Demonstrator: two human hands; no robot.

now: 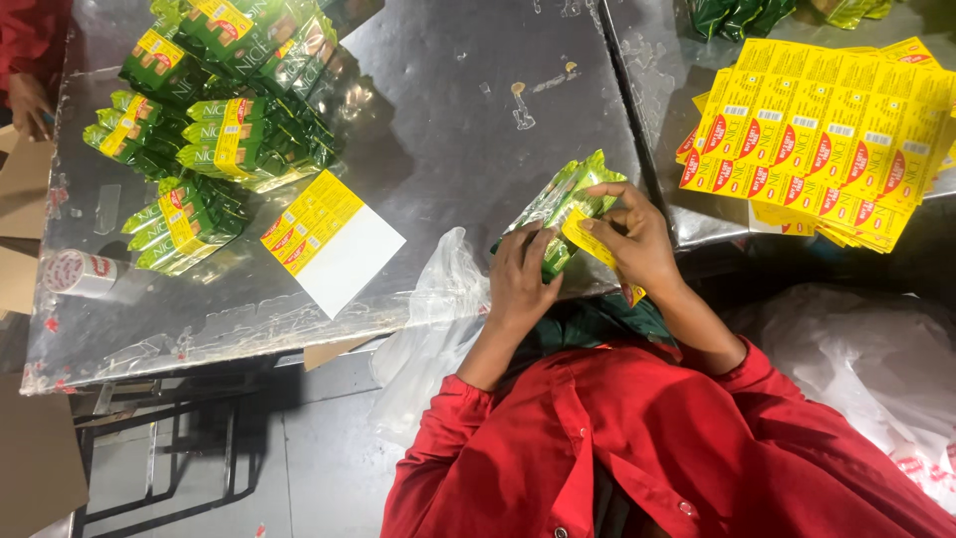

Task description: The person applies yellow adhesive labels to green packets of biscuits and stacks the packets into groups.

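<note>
While your left hand (520, 279) grips the green snack packet (563, 209) at centre frame, your right hand's (637, 239) fingers pinch a yellow label (588, 244); yellow label sheets (827, 130) lie upper right, partly cut off.

Green packet (563, 204) — half hidden by hands (578, 254).

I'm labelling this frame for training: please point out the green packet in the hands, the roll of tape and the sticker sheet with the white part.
green packet (568, 199), head view, its upper end.
roll of tape (82, 273), head view, its side.
sticker sheet (354, 259), head view, its white part.
</note>
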